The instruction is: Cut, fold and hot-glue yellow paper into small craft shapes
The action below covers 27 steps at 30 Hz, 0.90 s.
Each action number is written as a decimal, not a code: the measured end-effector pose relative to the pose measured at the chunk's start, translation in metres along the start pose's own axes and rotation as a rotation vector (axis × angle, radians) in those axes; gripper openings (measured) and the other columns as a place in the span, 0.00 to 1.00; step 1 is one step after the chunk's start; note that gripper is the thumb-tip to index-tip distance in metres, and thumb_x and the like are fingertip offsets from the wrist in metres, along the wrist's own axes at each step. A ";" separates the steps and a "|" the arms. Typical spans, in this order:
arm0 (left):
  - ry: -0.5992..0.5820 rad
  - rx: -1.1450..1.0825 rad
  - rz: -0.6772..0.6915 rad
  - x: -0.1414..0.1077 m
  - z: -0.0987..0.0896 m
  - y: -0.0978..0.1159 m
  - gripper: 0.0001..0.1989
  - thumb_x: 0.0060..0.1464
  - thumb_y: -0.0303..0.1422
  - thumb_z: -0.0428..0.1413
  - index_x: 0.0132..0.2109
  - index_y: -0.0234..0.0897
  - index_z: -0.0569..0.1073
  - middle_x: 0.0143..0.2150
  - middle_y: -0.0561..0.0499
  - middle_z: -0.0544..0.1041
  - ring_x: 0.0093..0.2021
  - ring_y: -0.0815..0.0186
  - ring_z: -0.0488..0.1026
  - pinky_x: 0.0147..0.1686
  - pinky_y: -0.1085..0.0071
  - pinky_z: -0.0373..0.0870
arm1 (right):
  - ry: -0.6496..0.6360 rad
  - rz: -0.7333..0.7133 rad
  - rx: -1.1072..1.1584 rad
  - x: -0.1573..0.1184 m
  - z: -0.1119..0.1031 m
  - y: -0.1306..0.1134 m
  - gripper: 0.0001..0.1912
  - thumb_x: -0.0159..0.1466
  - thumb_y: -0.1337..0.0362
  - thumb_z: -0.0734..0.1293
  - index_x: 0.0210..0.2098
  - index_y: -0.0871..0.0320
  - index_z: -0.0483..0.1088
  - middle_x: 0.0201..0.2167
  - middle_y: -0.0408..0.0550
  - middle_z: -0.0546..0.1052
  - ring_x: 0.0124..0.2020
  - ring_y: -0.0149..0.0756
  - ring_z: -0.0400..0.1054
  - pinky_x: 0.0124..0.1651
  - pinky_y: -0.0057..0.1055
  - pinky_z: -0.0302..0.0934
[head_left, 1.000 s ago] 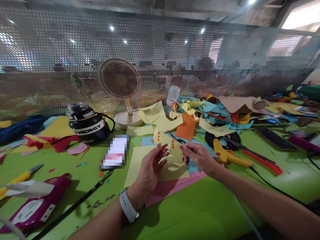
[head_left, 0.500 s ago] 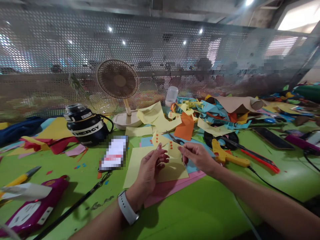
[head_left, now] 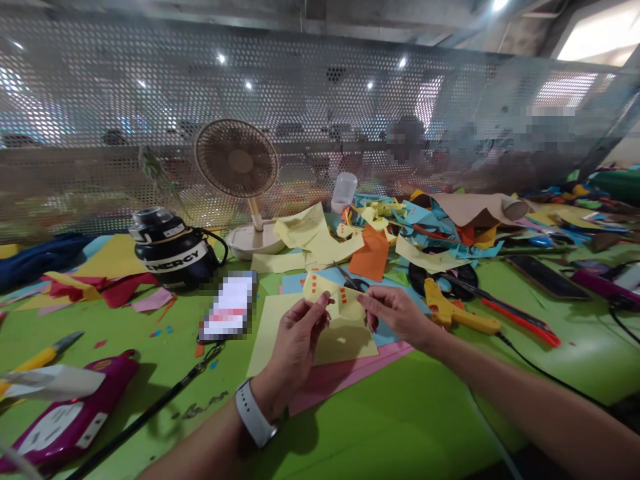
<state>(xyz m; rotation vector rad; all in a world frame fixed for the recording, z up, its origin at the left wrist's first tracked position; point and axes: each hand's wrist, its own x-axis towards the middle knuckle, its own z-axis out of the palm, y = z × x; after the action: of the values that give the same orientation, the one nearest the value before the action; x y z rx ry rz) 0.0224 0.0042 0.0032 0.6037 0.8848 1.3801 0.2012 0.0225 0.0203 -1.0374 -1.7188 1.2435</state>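
Note:
Between my hands is a small yellow paper piece [head_left: 345, 305] with orange squares on it. My left hand [head_left: 301, 333], with a white watch band at the wrist, pinches its left part between thumb and fingers. My right hand [head_left: 393, 315] grips the right edge with thumb and forefinger. Beneath them lie a pale yellow sheet [head_left: 273, 320], a blue sheet and a pink sheet [head_left: 345, 380] on the green table [head_left: 380, 427]. Scissors [head_left: 350, 277] lie just beyond the paper piece, partly covered.
A yellow glue gun [head_left: 465, 317] and a red-handled cutter [head_left: 523, 321] lie to the right. Left are a phone [head_left: 227, 307], a black bottle [head_left: 175, 253] and a fan [head_left: 236, 159]. Paper scraps and an orange piece [head_left: 369, 252] are piled behind.
My left fingers have closed from a looser pose onto the yellow paper piece. My right hand has barely moved.

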 end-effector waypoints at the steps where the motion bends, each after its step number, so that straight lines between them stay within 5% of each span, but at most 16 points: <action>1: -0.006 0.005 0.012 0.000 0.000 0.000 0.14 0.32 0.35 0.70 0.24 0.33 0.74 0.19 0.56 0.70 0.21 0.77 0.63 0.23 0.81 0.60 | 0.001 -0.001 0.000 0.000 0.000 0.000 0.22 0.61 0.48 0.64 0.20 0.58 0.64 0.15 0.39 0.68 0.19 0.26 0.62 0.26 0.25 0.58; 7: -0.124 0.105 -0.003 -0.006 0.000 -0.002 0.19 0.42 0.43 0.65 0.38 0.33 0.79 0.21 0.55 0.70 0.21 0.76 0.62 0.23 0.79 0.60 | 0.159 -0.051 0.043 0.005 -0.014 -0.006 0.22 0.60 0.48 0.65 0.20 0.59 0.65 0.16 0.40 0.70 0.20 0.26 0.63 0.27 0.26 0.58; 12: -0.099 0.226 -0.015 -0.007 -0.001 -0.003 0.15 0.37 0.39 0.68 0.31 0.33 0.78 0.21 0.55 0.69 0.21 0.76 0.61 0.22 0.80 0.57 | 0.329 -0.019 0.163 0.011 -0.039 -0.024 0.23 0.56 0.46 0.68 0.21 0.59 0.65 0.17 0.39 0.70 0.20 0.25 0.64 0.27 0.24 0.59; 14: -0.065 0.245 -0.025 -0.007 -0.002 -0.004 0.16 0.37 0.40 0.68 0.32 0.34 0.78 0.20 0.55 0.69 0.21 0.76 0.60 0.21 0.80 0.56 | 0.203 0.079 0.112 0.010 -0.051 -0.032 0.23 0.55 0.46 0.68 0.21 0.60 0.65 0.16 0.39 0.71 0.19 0.24 0.64 0.26 0.23 0.59; 18: -0.038 0.280 -0.019 -0.007 0.000 -0.004 0.17 0.37 0.43 0.67 0.30 0.34 0.77 0.18 0.56 0.67 0.19 0.76 0.58 0.19 0.80 0.54 | -0.341 0.332 -0.043 0.010 -0.080 -0.041 0.21 0.54 0.49 0.71 0.21 0.61 0.66 0.14 0.39 0.70 0.15 0.24 0.63 0.23 0.22 0.58; 19: -0.037 0.284 -0.009 -0.007 0.000 -0.005 0.18 0.36 0.44 0.67 0.30 0.34 0.77 0.17 0.56 0.67 0.19 0.76 0.58 0.19 0.80 0.54 | -0.394 0.363 -0.051 0.013 -0.088 -0.041 0.20 0.53 0.50 0.72 0.20 0.62 0.67 0.14 0.39 0.71 0.15 0.24 0.63 0.22 0.22 0.57; 21: -0.040 0.298 -0.004 -0.006 0.001 -0.006 0.20 0.34 0.45 0.68 0.29 0.34 0.78 0.17 0.56 0.67 0.19 0.75 0.59 0.19 0.79 0.55 | -0.261 0.342 0.000 0.022 -0.103 -0.038 0.19 0.51 0.52 0.74 0.20 0.62 0.68 0.14 0.41 0.72 0.15 0.25 0.64 0.22 0.23 0.59; 24: -0.034 0.319 -0.014 -0.003 0.000 -0.008 0.21 0.32 0.47 0.68 0.29 0.34 0.78 0.17 0.55 0.68 0.19 0.74 0.60 0.19 0.78 0.57 | 0.131 0.198 0.137 0.038 -0.120 -0.031 0.19 0.57 0.49 0.69 0.26 0.61 0.71 0.22 0.44 0.76 0.22 0.26 0.68 0.30 0.23 0.64; 27: -0.044 0.323 -0.027 -0.003 -0.002 -0.008 0.21 0.33 0.46 0.68 0.30 0.34 0.78 0.17 0.55 0.69 0.19 0.73 0.61 0.20 0.78 0.57 | 0.273 0.224 0.184 0.047 -0.123 -0.021 0.19 0.63 0.49 0.63 0.34 0.60 0.72 0.29 0.48 0.79 0.26 0.28 0.71 0.34 0.26 0.67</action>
<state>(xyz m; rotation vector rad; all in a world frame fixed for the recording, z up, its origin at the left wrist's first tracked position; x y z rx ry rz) 0.0256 -0.0002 -0.0037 0.8609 1.0864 1.2028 0.2911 0.1041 0.0755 -1.2490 -1.2836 1.3032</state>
